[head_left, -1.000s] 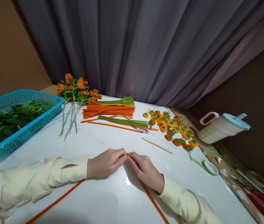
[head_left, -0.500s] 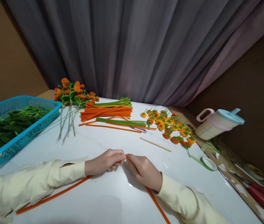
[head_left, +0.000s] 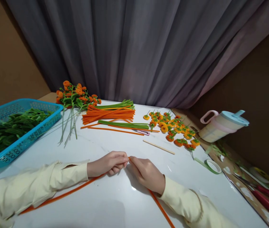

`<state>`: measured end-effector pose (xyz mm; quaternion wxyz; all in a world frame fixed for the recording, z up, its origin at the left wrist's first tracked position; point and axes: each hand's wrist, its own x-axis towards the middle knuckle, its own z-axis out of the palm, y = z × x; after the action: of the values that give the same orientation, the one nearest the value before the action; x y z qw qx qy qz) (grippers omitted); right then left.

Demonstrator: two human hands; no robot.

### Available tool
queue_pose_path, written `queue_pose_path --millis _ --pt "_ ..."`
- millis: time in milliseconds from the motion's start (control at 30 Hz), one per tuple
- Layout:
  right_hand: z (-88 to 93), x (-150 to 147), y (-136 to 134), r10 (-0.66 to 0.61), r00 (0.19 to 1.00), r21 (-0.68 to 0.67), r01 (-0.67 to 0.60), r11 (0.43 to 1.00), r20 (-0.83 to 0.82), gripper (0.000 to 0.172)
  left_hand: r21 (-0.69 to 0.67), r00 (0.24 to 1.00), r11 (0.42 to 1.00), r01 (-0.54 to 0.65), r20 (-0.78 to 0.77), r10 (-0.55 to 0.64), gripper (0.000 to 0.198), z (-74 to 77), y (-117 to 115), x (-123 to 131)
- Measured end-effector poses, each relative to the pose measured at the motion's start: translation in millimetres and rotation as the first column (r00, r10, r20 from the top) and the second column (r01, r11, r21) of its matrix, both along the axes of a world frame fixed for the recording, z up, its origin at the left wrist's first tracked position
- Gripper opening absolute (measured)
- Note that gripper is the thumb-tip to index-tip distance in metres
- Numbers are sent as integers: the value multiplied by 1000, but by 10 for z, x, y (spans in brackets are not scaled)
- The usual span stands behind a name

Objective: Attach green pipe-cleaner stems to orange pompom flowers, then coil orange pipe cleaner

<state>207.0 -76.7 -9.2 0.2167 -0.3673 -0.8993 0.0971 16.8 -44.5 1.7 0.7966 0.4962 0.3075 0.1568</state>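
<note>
Over the middle of the white table [head_left: 115, 205], my left hand [head_left: 109, 163] and my right hand [head_left: 146, 172] meet, fingertips nearly touching. Both are closed in a pinch on orange pipe cleaner; a short orange bit shows between them. One orange length [head_left: 77, 189] runs from under my left hand back along the left sleeve. Another orange length [head_left: 160, 208] trails from beneath my right hand toward the near edge. Whether these are one stem or two joined ones is hidden by my fingers. Beyond my hands lies a thin wooden stick [head_left: 158, 147].
A pile of orange pipe cleaners [head_left: 108, 114] and green pipe cleaners [head_left: 123, 124] lies behind. Orange flowers [head_left: 77, 93] stand back left, beside a blue basket [head_left: 29, 136] of green leaves. Small flower heads [head_left: 170, 125], green tape [head_left: 213, 166], a cup [head_left: 222, 126] and red-handled pliers [head_left: 267, 199] are rightward.
The orange length by my left sleeve has shifted slightly up and right, showing more under the left hand. Both hands stay almost in place, still pinching.
</note>
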Motion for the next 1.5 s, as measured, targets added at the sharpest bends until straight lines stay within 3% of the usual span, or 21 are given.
queue_pose_path --millis 200,433,733,1000,1300,1500 --pt "4 2 1 -4 1000 -37 3 999 -19 20 -58 995 997 46 89 -41 36 -28 13 -26" --pt "7 7 3 -7 999 -43 5 999 -51 19 -24 987 998 62 152 -57 28 -63 28 -29" --pt "-4 13 5 -6 999 -74 2 997 -49 20 -4 992 998 69 104 -68 28 -33 32 -26" --pt "-22 15 17 12 999 -61 -15 998 -53 21 153 999 987 52 -8 -51 33 -56 35 5" --pt "43 2 5 -78 984 -243 38 969 -158 24 15 997 998 59 42 -60 29 -55 78 -12" --pt "43 6 46 -162 954 -435 37 900 -254 28 21 999 999 36 5 -36 30 -17 87 0"
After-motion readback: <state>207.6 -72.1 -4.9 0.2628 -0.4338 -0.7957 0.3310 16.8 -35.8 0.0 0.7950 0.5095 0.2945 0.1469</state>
